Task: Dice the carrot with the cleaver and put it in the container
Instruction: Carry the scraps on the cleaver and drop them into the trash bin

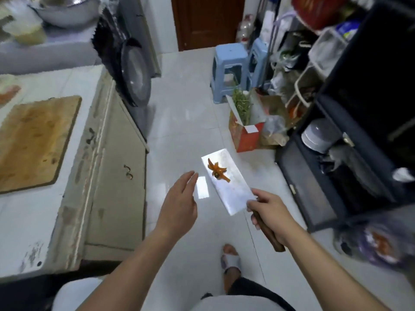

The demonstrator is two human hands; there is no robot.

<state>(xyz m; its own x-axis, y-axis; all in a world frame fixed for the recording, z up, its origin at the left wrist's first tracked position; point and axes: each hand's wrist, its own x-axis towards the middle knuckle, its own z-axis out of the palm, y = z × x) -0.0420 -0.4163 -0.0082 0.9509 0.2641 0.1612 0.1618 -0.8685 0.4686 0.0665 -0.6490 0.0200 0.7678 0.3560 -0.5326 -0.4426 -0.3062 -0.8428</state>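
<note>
The right hand (pixel 268 215) grips the wooden handle of the cleaver (pixel 226 181) and holds the blade flat over the floor (pixel 179 113). A small heap of carrot pieces (pixel 217 170) lies on the blade. The left hand (pixel 179 200) is held just beside the blade, fingers straight and relaxed, holding nothing. On the left, the wooden cutting board (pixel 33 142) lies on the counter (pixel 29 221), well apart from the hands. Two blue stools (pixel 229 70) and a red box (pixel 246 135) stand ahead; a dark shelf (pixel 336 164) closes the right side.
</note>
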